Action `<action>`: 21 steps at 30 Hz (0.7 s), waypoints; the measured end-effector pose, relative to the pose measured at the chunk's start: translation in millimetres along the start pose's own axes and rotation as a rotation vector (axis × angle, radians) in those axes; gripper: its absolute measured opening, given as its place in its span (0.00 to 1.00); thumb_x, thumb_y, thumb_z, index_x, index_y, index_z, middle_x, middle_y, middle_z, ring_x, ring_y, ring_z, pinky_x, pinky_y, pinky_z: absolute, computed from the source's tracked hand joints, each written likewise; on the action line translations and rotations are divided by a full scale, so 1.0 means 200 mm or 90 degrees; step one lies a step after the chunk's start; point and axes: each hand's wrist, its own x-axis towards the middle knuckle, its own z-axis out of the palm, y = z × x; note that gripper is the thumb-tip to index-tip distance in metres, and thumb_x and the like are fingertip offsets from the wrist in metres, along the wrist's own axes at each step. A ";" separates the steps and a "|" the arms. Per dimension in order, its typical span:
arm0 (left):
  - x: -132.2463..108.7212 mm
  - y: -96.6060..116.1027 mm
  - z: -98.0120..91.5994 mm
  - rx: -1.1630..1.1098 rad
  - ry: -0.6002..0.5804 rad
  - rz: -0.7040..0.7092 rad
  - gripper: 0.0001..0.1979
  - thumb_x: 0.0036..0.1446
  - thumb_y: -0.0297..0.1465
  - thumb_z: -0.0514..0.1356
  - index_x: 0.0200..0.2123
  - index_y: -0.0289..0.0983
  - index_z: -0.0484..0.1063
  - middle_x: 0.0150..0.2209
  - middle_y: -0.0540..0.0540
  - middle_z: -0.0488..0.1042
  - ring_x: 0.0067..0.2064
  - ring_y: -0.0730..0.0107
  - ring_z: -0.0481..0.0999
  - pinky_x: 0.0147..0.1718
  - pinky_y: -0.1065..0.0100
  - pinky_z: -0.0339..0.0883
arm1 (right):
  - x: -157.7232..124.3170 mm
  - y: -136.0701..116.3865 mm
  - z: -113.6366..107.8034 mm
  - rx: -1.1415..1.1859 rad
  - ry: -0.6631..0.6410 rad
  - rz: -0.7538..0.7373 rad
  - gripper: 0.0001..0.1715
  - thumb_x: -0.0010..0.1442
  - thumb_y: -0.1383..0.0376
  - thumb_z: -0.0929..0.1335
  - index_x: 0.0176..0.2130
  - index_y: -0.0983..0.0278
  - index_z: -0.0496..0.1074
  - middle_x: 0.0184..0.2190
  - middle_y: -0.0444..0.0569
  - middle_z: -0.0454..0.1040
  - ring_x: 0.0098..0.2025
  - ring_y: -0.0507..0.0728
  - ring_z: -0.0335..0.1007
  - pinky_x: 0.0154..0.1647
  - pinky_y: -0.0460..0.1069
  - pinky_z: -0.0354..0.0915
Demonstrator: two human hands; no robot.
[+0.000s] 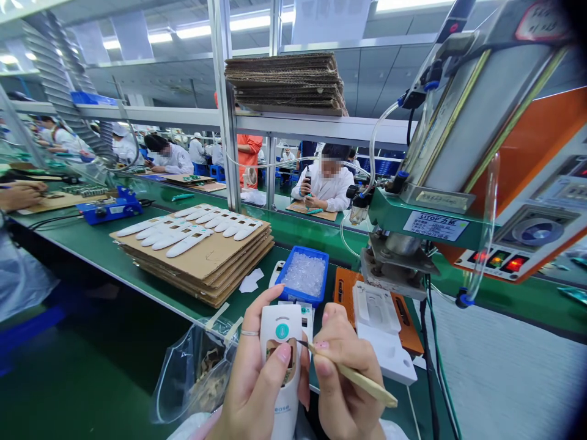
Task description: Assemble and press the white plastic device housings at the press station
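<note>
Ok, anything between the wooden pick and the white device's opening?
Nothing visible: the wooden pick in the right hand reaches the opening of the white device, though the left thumb covers part of it.

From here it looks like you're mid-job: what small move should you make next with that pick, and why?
Probably ease the tip of the wooden-handled pick slightly into the opening of the white device. Your right hand already has the tip at the opening's edge, and your left hand is steadying the device.
</note>
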 end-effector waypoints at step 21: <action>-0.01 -0.01 0.00 0.015 -0.013 -0.020 0.34 0.51 0.42 0.65 0.60 0.49 0.57 0.32 0.49 0.76 0.18 0.75 0.68 0.19 0.71 0.64 | 0.04 0.02 0.00 0.179 -0.047 0.131 0.05 0.68 0.65 0.61 0.39 0.62 0.65 0.27 0.40 0.67 0.29 0.48 0.64 0.41 0.52 0.65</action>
